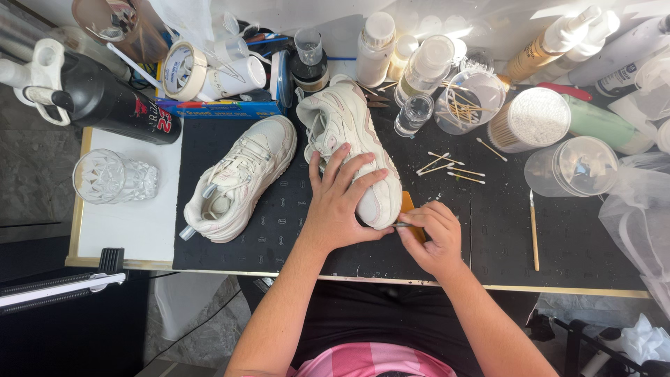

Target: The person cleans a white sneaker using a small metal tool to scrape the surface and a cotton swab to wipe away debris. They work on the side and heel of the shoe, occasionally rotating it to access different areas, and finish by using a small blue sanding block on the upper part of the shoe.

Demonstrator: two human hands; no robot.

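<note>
I see my left hand (342,199) spread flat, fingers splayed wide, pressing the cream sneaker (352,150) down on the black mat (279,223) at frame centre. My right hand (431,237) is pinched closed around a thin metal tool (401,225), its tip touching the shoe's heel edge just below centre, beside an orange scraper (408,206). To do this well, I judge I should keep the left palm steady and work the tip in short, light strokes along the sole seam. The second sneaker (237,181) lies left of centre, untouched.
</note>
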